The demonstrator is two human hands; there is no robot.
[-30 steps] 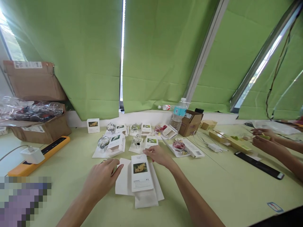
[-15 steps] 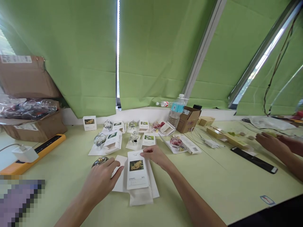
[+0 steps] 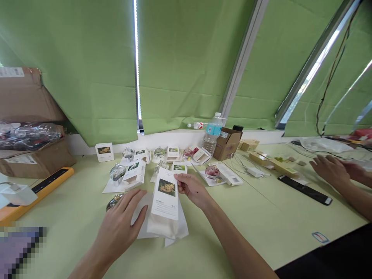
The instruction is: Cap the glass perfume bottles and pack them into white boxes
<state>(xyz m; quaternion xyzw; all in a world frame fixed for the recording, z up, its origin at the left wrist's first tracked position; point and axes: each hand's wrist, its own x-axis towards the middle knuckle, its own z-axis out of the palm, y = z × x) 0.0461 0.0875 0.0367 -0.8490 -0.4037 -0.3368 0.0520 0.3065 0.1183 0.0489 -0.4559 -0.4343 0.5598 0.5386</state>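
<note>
Running along a window under drawn green blinds (image 3: 87, 73), a pale green surface (image 3: 244, 228) carries the whole scene. At its left edge: a cardboard box (image 3: 29, 164) holding clear plastic-wrapped items, hard to make out, and an orange power strip (image 3: 40, 192). Along the back edge: a water bottle (image 3: 212, 135), a small cardboard box (image 3: 227, 144), and rows of glass globes (image 3: 117, 173) among white cards.

Near edge, centre: the person's right hand (image 3: 192, 190) pinches a flower-printed card (image 3: 165, 197) at its right edge, thumb and fingers (image 3: 181, 188) closed on it, the card tilted above a white paper sleeve (image 3: 165, 228). The left hand (image 3: 116, 228) has its fingers (image 3: 130, 201) spread, holding nothing, just beside the sleeve. A glass ornament (image 3: 114, 201) sits partly hidden behind them; contact cannot be told.

Far right, a co-worker's hands (image 3: 331, 170) are cut off by the frame. Bottom-left corner: pixelated blur (image 3: 17, 248).
</note>
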